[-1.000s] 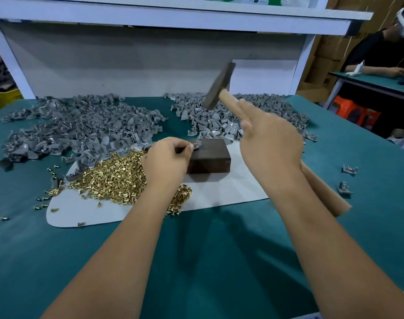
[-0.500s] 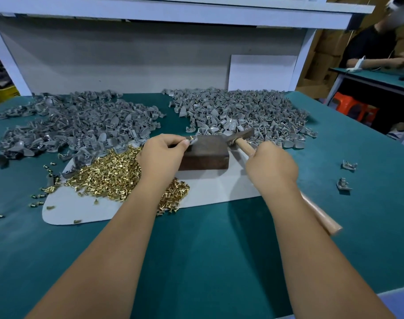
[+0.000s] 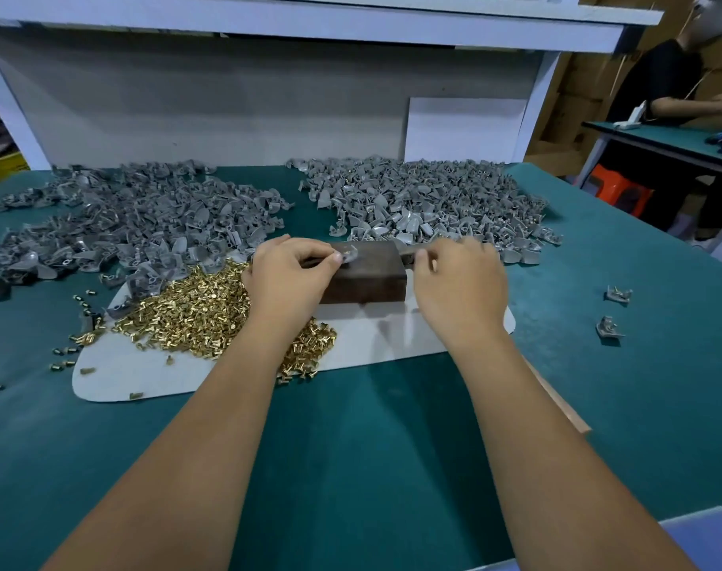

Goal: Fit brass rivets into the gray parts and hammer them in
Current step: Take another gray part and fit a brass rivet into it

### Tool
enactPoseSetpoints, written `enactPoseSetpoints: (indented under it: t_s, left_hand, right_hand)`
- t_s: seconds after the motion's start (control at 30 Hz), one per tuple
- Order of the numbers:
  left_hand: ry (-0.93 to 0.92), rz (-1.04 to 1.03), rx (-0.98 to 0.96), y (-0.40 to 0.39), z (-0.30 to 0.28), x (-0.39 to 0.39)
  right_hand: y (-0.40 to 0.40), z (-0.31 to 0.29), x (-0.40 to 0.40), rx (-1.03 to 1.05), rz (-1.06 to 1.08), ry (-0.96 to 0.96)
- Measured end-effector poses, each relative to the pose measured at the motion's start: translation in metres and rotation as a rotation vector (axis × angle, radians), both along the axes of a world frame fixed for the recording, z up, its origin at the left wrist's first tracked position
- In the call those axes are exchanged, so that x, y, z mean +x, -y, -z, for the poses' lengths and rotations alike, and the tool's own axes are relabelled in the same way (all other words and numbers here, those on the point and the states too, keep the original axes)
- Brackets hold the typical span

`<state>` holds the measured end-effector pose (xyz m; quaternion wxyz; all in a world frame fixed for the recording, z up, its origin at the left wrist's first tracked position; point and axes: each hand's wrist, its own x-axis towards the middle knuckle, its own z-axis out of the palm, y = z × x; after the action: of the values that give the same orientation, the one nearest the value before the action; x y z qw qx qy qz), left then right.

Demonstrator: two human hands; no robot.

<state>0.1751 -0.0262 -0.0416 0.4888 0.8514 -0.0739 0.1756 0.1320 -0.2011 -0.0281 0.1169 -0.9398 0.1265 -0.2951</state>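
A dark block (image 3: pixel 367 278) stands on a white mat (image 3: pixel 392 335). My left hand (image 3: pixel 285 282) pinches a small gray part (image 3: pixel 351 254) on the block's top left corner. Just right of the block, my right hand (image 3: pixel 458 290) grips the hammer (image 3: pixel 557 405) close to its head. The head lies low beside the block and the wooden handle runs back under my forearm. A heap of brass rivets (image 3: pixel 194 311) lies on the mat under my left wrist.
Two big piles of gray parts, one at the left (image 3: pixel 137 224) and one at the back right (image 3: pixel 425 204), spread across the green table. Two single gray parts (image 3: pixel 616 294) lie far right. Stray rivets (image 3: pixel 63 356) dot the left. Another person (image 3: pixel 660 84) sits at a table at the right.
The hammer came down from its raised position to lie low beside the block. My right hand moved left toward the block. My left hand stayed pinching the part.
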Motion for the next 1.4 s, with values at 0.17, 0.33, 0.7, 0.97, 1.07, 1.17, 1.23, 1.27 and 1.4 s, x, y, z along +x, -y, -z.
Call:
enactPoseSetpoints:
  t_s: [0.17,0.33,0.7,0.97,1.07,1.17,1.23,1.27,1.4]
  left_hand:
    - [0.109,-0.048,0.131,0.003,0.003,0.001]
    - [0.137,-0.044,0.194,0.002,0.006,0.004]
    - [0.073,-0.033,0.203,0.003,0.003,0.009]
    - [0.093,-0.059,0.261,0.005,-0.001,0.007]
    - [0.108,-0.063,0.254,0.005,-0.001,0.007]
    - [0.109,-0.057,0.258,0.004,0.002,0.006]
    - [0.111,-0.055,0.252,0.003,0.004,0.006]
    - [0.109,-0.055,0.243,0.004,0.004,0.006]
    - [0.072,-0.052,0.207,0.005,0.005,0.007]
  right_hand:
    - [-0.029,-0.011,0.020,0.055,-0.208,0.060]
    - [-0.044,-0.005,0.043,-0.108,-0.202,-0.085]
    - [-0.044,0.003,0.047,-0.229,-0.253,-0.054]
    - [-0.049,0.005,0.050,-0.252,-0.243,-0.016]
    - [-0.051,0.007,0.048,-0.239,-0.241,0.014]
    - [-0.049,0.009,0.048,-0.182,-0.236,0.046]
    - [-0.046,0.010,0.048,-0.116,-0.269,0.049]
    - [-0.045,0.011,0.046,-0.047,-0.299,0.054]
    - [-0.042,0.012,0.041,0.289,-0.389,0.110]
